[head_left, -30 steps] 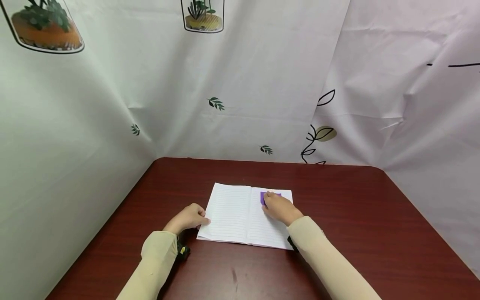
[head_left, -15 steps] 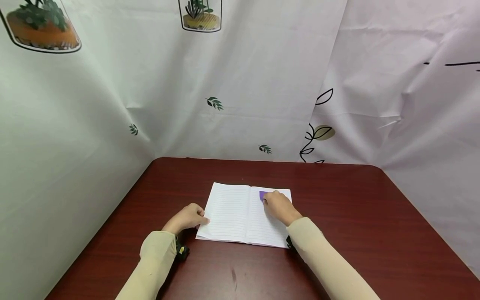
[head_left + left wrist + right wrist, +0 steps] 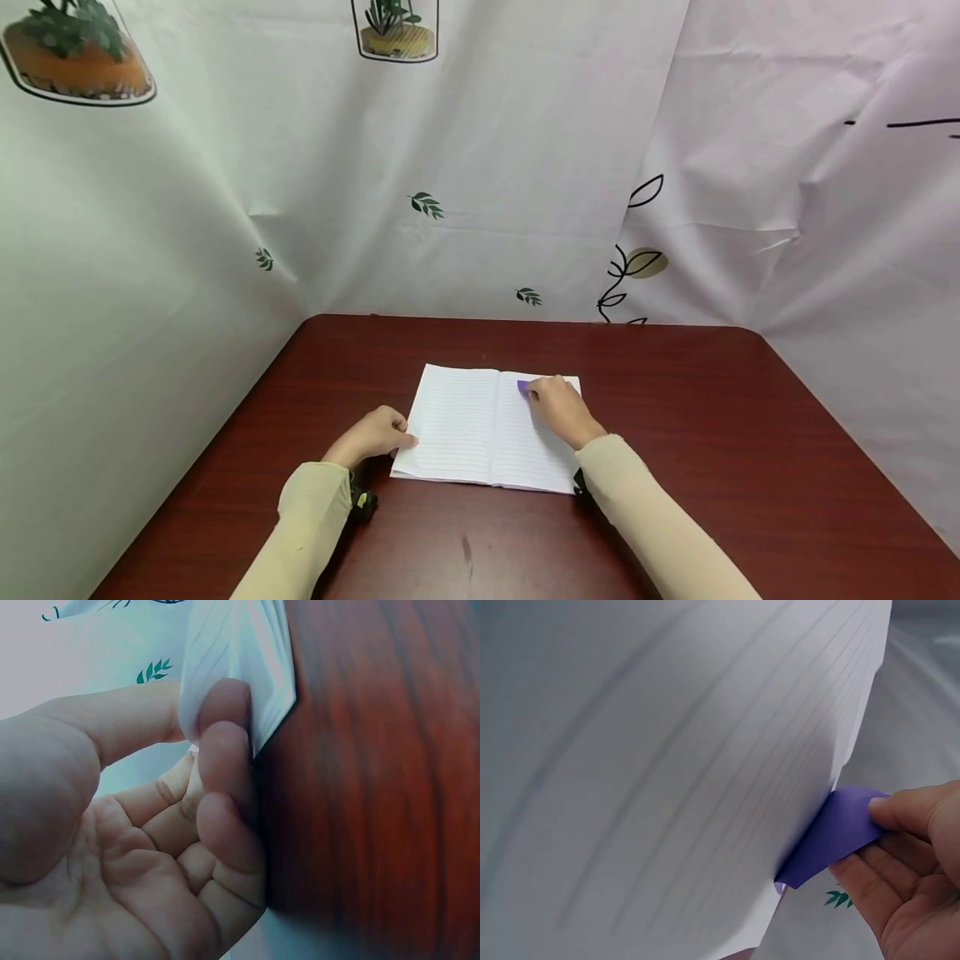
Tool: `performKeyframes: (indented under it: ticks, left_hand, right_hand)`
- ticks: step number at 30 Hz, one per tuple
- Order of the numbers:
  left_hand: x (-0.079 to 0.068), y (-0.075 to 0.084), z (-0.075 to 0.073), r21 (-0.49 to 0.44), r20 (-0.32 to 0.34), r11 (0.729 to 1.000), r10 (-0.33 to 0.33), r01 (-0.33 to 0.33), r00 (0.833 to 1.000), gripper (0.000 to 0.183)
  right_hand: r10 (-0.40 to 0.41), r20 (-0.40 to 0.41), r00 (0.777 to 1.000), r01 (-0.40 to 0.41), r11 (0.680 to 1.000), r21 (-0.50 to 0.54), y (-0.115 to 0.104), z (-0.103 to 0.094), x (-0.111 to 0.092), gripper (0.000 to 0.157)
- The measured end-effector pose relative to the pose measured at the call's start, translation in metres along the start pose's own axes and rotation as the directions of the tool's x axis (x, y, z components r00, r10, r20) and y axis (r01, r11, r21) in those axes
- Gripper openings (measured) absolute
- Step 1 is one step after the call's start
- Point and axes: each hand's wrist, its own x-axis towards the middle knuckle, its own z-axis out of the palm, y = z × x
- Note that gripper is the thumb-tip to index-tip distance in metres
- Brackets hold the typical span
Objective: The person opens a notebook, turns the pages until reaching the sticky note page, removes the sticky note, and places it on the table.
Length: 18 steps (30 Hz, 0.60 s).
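Note:
An open lined notebook (image 3: 454, 427) lies on the table in the head view. My left hand (image 3: 377, 432) pinches the left edge of its pages, thumb on top and fingers at the underside. The left wrist view shows that page edge (image 3: 274, 697) between thumb and fingers. On the upper part of the right-hand page is a purple sticky note (image 3: 840, 825). With thumb and fingers my right hand (image 3: 561, 408) pinches the note's free side, which bends up from the paper. The note's other edge meets the page. From the head, the hand hides most of the note.
The dark red-brown wooden table (image 3: 675, 392) extends around the notebook. White printed cloth (image 3: 487, 150) hangs behind it and along the sides. A dark wrist camera (image 3: 363, 504) sits at the left cuff.
My right hand has curled further over the purple sticky note and pulled its right side up, so less purple shows from the head. My left hand keeps its grip on the notebook edge.

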Motion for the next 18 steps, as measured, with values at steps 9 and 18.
performKeyframes:
  ticks: [9,18]
  left_hand:
    - [0.002,-0.002,0.000,-0.006,-0.005,1.000,-0.012,0.012,1.000,0.038]
    - [0.002,-0.002,0.001,-0.011,-0.004,1.000,0.003,-0.003,1.000,0.038]
  right_hand:
    - [0.130,0.036,0.991,-0.134,0.980,0.151,0.007,-0.004,0.000,0.017]
    - [0.300,0.078,0.951,-0.309,0.900,0.306,0.025,-0.008,0.000,0.024]
